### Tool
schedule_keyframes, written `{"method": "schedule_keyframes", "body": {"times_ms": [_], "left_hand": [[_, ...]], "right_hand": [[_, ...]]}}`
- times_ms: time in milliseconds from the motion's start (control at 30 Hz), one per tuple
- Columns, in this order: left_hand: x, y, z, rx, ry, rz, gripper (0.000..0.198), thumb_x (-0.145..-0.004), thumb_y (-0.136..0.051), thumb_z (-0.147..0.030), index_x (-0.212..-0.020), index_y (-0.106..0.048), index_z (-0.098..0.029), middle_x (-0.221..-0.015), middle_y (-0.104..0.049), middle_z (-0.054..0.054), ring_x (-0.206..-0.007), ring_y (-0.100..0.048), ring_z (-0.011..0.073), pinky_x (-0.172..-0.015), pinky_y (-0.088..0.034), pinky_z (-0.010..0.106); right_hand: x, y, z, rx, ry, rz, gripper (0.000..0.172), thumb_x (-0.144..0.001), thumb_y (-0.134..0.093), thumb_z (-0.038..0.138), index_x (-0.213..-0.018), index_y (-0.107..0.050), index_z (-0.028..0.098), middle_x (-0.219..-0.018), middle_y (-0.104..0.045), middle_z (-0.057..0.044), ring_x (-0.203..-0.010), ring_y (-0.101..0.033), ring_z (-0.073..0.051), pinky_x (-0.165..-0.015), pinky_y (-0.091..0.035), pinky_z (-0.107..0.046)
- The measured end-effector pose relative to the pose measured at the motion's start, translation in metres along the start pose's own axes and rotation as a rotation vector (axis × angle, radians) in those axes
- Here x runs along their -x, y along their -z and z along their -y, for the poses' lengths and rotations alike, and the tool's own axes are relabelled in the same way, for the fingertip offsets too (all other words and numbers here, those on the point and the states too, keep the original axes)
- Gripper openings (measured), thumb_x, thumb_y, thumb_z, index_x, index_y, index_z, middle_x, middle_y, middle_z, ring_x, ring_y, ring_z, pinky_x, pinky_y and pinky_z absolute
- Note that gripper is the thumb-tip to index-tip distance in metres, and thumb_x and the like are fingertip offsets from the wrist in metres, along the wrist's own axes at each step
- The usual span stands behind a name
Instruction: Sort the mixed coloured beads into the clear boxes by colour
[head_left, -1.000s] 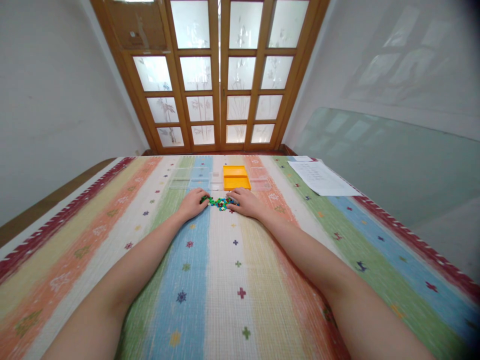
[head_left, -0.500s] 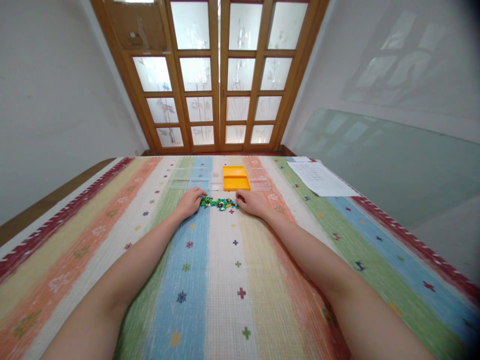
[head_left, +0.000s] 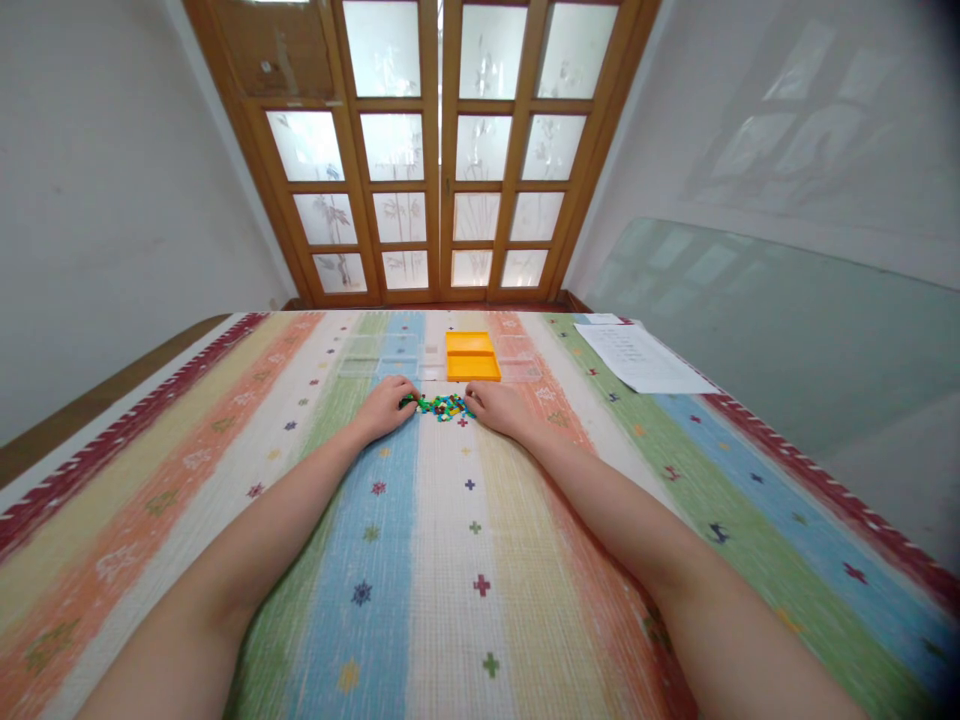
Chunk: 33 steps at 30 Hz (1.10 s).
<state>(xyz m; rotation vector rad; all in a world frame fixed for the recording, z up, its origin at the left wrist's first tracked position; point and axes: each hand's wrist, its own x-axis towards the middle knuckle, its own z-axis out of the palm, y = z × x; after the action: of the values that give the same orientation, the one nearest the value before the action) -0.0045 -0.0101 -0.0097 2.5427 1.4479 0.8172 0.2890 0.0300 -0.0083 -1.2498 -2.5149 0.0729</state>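
A small heap of tiny pieces, like building bricks [head_left: 445, 408], in green, blue, yellow, white and dark colours lies on the striped tablecloth. At its left end is my left hand [head_left: 387, 406], fingers curled down over the pieces and thumb close beneath them. Facing it from the right end, my right hand [head_left: 495, 407] has its fingers bent together at the edge of the heap. Whatever lies between the fingertips of either hand is too small to make out. Just behind the heap sits a yellow two-part box [head_left: 472, 368].
Clear plastic trays lie left [head_left: 367, 357] and right [head_left: 520, 359] of the yellow box. Printed paper sheets [head_left: 641, 358] rest at the far right of the table. Beyond the table stand wood-framed glass doors [head_left: 440, 150]; a glass panel [head_left: 765, 310] leans along the right wall.
Both hands have moved slightly inward over the ends of the heap, my left hand to the right and my right hand to the left. The box, trays and papers stay put.
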Motion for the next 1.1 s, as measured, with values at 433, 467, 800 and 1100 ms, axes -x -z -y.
{"method": "schedule_keyframes", "body": {"times_ms": [433, 467, 800, 1100], "left_hand": [[-0.001, -0.004, -0.008, -0.038, -0.033, 0.014, 0.022, -0.092, -0.063, -0.030, -0.108, -0.076, -0.024, -0.112, -0.068, 0.008, -0.110, -0.060, 0.0272, -0.100, -0.049, 0.045], [-0.001, -0.004, -0.008, -0.040, -0.035, 0.014, 0.020, -0.093, -0.062, -0.029, -0.106, -0.077, -0.024, -0.112, -0.068, 0.008, -0.109, -0.060, 0.0269, -0.100, -0.048, 0.045], [-0.002, -0.008, -0.009, -0.023, -0.003, 0.005, 0.016, -0.090, -0.067, -0.030, -0.099, -0.078, -0.024, -0.110, -0.069, 0.008, -0.106, -0.061, 0.0258, -0.097, -0.048, 0.042], [-0.005, -0.007, -0.017, 0.005, -0.001, -0.037, 0.015, -0.093, -0.060, -0.027, -0.096, -0.074, -0.021, -0.102, -0.071, 0.008, -0.101, -0.062, 0.0250, -0.094, -0.047, 0.041]], "right_hand": [[0.000, 0.003, -0.001, -0.045, 0.006, 0.020, 0.031, -0.107, -0.049, 0.042, -0.109, -0.072, 0.022, -0.105, -0.076, -0.008, -0.094, -0.068, -0.022, -0.078, -0.043, -0.029], [0.000, 0.003, 0.000, -0.044, 0.005, 0.024, 0.031, -0.107, -0.049, 0.041, -0.109, -0.072, 0.021, -0.106, -0.076, -0.008, -0.094, -0.068, -0.022, -0.078, -0.043, -0.029], [0.001, 0.006, 0.002, -0.047, -0.004, 0.056, 0.031, -0.107, -0.049, 0.040, -0.113, -0.073, 0.022, -0.110, -0.076, -0.008, -0.098, -0.067, -0.021, -0.081, -0.042, -0.028], [0.000, 0.003, -0.001, -0.058, 0.022, 0.033, 0.030, -0.107, -0.050, 0.040, -0.111, -0.073, 0.021, -0.109, -0.076, -0.008, -0.096, -0.067, -0.021, -0.078, -0.040, -0.028]]}}
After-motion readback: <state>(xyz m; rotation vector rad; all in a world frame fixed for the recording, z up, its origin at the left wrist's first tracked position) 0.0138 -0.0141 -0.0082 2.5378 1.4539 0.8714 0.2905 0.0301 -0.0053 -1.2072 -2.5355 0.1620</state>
